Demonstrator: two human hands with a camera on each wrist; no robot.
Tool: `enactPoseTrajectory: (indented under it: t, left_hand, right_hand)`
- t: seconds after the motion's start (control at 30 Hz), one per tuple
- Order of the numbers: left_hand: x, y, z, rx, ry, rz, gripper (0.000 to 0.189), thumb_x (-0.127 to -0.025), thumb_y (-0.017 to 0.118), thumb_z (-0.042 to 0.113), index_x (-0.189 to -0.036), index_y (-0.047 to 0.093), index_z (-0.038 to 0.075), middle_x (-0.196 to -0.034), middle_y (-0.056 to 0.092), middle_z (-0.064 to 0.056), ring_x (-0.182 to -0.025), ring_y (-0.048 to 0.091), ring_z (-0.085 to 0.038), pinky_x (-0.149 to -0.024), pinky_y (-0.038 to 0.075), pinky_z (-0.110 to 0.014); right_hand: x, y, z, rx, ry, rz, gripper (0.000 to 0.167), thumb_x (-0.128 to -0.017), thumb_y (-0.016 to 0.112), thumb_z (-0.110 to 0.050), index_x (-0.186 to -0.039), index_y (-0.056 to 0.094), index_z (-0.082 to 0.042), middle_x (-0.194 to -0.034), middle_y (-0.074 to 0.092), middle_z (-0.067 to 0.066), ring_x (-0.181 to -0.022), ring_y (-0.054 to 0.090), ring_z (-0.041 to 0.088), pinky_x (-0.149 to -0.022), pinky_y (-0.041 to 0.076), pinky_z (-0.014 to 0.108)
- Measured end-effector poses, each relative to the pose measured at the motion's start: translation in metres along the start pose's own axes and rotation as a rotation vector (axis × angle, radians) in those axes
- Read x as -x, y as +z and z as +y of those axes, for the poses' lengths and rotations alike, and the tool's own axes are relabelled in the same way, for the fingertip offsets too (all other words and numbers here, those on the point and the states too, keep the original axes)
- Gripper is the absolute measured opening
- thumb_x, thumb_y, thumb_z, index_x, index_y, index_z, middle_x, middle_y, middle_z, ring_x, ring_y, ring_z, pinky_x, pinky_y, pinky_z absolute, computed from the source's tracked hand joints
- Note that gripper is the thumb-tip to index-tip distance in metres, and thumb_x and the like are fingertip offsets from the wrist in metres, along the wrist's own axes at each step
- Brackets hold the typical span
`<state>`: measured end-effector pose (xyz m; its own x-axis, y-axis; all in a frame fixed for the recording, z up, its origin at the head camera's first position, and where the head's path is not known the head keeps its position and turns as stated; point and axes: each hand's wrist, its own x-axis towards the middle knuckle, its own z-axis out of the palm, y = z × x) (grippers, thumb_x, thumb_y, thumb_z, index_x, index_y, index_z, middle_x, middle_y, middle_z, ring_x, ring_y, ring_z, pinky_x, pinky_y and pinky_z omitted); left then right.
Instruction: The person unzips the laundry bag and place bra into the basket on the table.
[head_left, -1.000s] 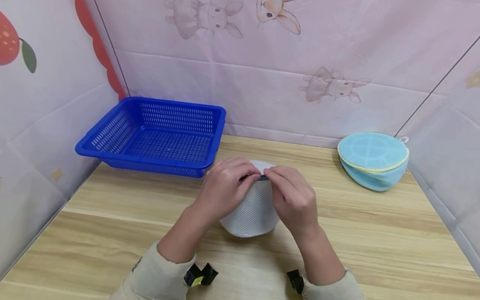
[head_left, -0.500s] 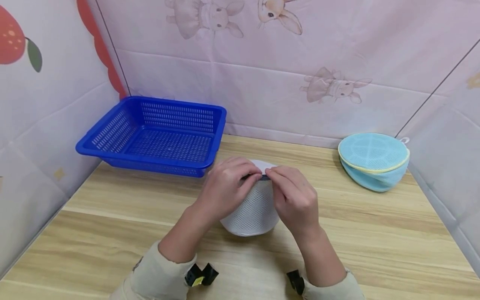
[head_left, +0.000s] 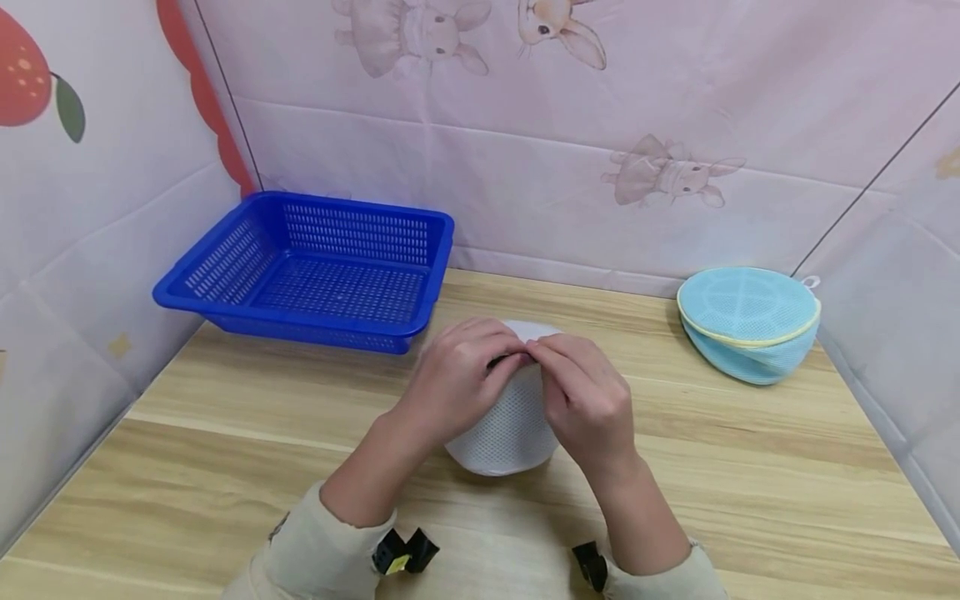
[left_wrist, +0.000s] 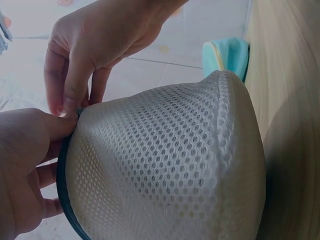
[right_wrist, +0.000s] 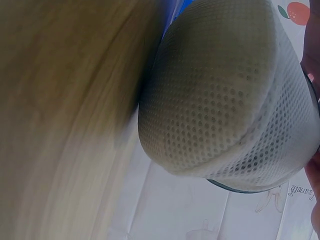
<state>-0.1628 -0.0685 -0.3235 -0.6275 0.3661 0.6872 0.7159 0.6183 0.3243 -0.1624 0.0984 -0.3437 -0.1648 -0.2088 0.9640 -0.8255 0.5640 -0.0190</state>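
Mesh bag [head_left: 504, 433], white, is at the centre of my head view, its near rim mostly hidden by the left hand [head_left: 461, 379] and the right hand [head_left: 590, 392]; the left wrist feed gives me the rim's dark band [left_wrist: 62, 167] at left of frame and each grip narrow, pinching the bag's edge side by side. From the right wrist I see the bag's base facing the bench [right_wrist: 60, 125], hands cut off at the right edge. The blue basket [head_left: 300, 322], whole at upper left from the head, is a sliver atop that frame.
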Motion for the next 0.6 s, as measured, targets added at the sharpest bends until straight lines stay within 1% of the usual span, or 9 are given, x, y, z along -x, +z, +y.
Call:
enactPoseTrajectory:
  t: [0.17, 0.37, 0.5, 0.6]
  left_hand:
    - [-0.0004, -0.003, -0.0029, -0.006, -0.013, 0.011, 0.004, -0.089, 0.073, 0.016, -0.088, 0.076, 0.014, -0.091, 0.073, 0.005, -0.091, 0.068, -0.011, -0.082, 0.053, -0.029]
    - [-0.0016, -0.0053, -0.0064, 0.0, -0.024, 0.014, 0.004, -0.089, 0.073, 0.016, -0.087, 0.076, 0.014, -0.089, 0.073, 0.004, -0.088, 0.068, -0.011, -0.08, 0.053, -0.028]
    - [-0.0023, -0.0067, -0.0078, 0.006, -0.052, 0.013, 0.004, -0.089, 0.073, 0.015, -0.087, 0.076, 0.013, -0.089, 0.073, 0.004, -0.088, 0.068, -0.012, -0.081, 0.054, -0.029]
    - [-0.0019, -0.007, -0.0082, 0.001, -0.073, -0.003, 0.004, -0.09, 0.073, 0.016, -0.087, 0.076, 0.014, -0.09, 0.073, 0.005, -0.089, 0.067, -0.012, -0.081, 0.054, -0.029]
  right_hand:
    - [-0.0001, -0.0009, 0.0028, 0.007, 0.014, 0.012, 0.016, -0.087, 0.061, 0.009, -0.092, 0.075, 0.004, -0.087, 0.072, 0.013, -0.078, 0.069, 0.027, -0.075, 0.058, 0.034]
    - [-0.0016, -0.0034, 0.0044, 0.015, 0.037, 0.027, 0.019, -0.08, 0.064, 0.015, -0.092, 0.075, 0.004, -0.087, 0.072, 0.014, -0.078, 0.069, 0.027, -0.075, 0.058, 0.034]
    - [-0.0024, -0.0049, 0.0039, 0.018, 0.061, 0.042, 0.02, -0.079, 0.065, 0.016, -0.092, 0.075, 0.004, -0.087, 0.072, 0.014, -0.078, 0.069, 0.028, -0.076, 0.058, 0.035]
    - [-0.0029, -0.005, 0.0032, 0.013, 0.059, 0.041, 0.02, -0.079, 0.066, 0.016, -0.092, 0.076, 0.004, -0.087, 0.073, 0.014, -0.078, 0.069, 0.028, -0.076, 0.058, 0.036]
